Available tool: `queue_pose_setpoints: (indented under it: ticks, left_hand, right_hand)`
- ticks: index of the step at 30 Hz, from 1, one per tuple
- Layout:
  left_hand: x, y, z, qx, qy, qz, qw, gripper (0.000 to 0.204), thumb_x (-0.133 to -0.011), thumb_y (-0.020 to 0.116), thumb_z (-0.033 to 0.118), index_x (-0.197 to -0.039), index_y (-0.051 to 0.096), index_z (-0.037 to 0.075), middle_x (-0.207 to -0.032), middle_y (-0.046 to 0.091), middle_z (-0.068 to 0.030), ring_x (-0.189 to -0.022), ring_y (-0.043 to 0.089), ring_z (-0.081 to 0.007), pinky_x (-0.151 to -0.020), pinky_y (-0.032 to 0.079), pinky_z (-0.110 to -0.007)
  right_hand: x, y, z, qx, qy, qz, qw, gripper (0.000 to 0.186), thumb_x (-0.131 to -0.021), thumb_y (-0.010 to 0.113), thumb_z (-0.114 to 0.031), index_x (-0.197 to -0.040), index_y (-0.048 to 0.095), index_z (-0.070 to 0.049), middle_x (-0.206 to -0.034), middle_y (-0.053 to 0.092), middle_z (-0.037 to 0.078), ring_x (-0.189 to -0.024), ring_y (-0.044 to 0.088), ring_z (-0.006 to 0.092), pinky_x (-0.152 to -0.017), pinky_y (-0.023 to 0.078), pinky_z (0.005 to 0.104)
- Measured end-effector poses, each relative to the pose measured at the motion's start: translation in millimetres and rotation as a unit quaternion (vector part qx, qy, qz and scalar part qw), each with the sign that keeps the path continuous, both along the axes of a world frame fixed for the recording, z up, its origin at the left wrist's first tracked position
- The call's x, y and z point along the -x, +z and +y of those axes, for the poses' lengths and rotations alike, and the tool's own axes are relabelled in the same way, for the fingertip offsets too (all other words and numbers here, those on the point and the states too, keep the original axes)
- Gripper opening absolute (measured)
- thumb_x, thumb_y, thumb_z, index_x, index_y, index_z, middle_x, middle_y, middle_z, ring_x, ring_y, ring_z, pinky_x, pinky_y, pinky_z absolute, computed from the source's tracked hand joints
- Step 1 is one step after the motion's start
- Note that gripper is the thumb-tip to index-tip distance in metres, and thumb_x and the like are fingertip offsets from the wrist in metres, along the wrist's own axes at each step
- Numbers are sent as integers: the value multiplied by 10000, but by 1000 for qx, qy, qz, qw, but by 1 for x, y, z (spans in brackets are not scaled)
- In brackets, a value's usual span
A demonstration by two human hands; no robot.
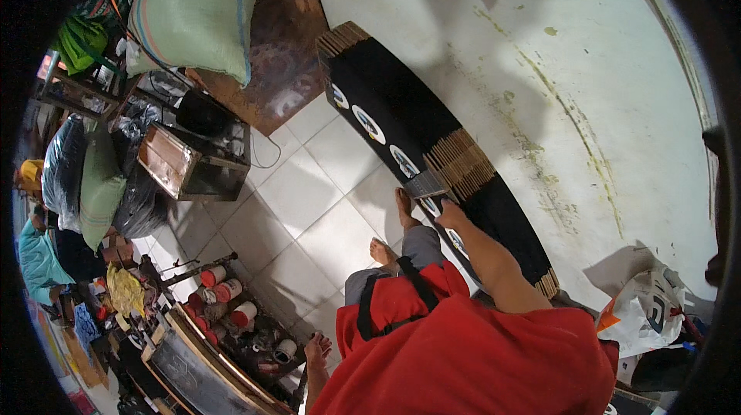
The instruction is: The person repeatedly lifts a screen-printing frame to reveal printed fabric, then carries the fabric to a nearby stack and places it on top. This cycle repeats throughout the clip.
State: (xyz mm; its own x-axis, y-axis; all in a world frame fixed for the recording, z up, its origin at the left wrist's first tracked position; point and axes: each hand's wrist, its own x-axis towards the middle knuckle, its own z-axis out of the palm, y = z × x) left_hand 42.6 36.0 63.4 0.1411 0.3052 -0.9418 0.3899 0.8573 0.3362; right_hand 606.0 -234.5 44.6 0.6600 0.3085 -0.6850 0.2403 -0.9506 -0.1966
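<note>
A long row of black flattened cardboard boxes [401, 83] with brown corrugated edges and white oval prints runs along the white wall. My right hand [451, 214] is at the near side of this row, by its middle. Its fingers are closed at the edge of a greyish-brown cardboard flap [427, 183] that juts out from the row; the fingertips are partly hidden. Low at my left side hangs my left hand [317, 349], its fingers loosely apart and nothing in them. Close to it are a dark rack and several red-and-white cans [244, 314].
My bare feet [404, 207] stand on white floor tiles [299, 199] beside the row. Left are a metal-framed box [193, 164], stuffed sacks [193, 10] and a brown board [285, 52]. A white plastic bag [644, 311] sits at the right by the stained wall [571, 106].
</note>
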Motion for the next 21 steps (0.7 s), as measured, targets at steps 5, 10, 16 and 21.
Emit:
queue_pose_setpoints:
  ticks: [5, 10, 16, 21]
  left_hand:
    - [-59, 5, 26, -44, -65, 39, 996, 381, -882, 539, 343, -1098, 547, 29, -884, 650, -101, -693, 622, -183, -569, 465, -279]
    - [-117, 40, 41, -137, -65, -13, 988, 439, -873, 558, 344, -1162, 503, 19, -977, 639, -121, -804, 616, -185, -636, 468, -307]
    - [-115, 42, 16, -114, -17, -6, 993, 380, -868, 551, 360, -1097, 520, 58, -935, 637, -93, -808, 607, -199, -697, 453, -353]
    - [-70, 17, -59, -52, 50, 37, 997, 358, -865, 543, 350, -1086, 520, 70, -960, 624, -102, -786, 600, -205, -686, 447, -363]
  right_hand:
    - [56, -2, -45, -44, -68, 29, 996, 823, -722, 651, -411, -1322, 328, 50, -1331, 387, 252, -1233, 392, 345, -1031, 319, 372]
    - [107, 6, -84, 16, -117, 39, 992, 691, -641, 693, -386, -1186, 502, -6, -1159, 537, 256, -1120, 503, 366, -941, 410, 409]
    - [104, -12, -98, 14, -83, 83, 993, 775, -616, 699, -428, -1217, 486, 13, -1183, 529, 251, -1111, 520, 349, -899, 436, 404]
    - [62, -17, -72, -49, -33, 26, 998, 707, -726, 671, -281, -1309, 395, 9, -1300, 448, 217, -1207, 440, 306, -1008, 346, 336]
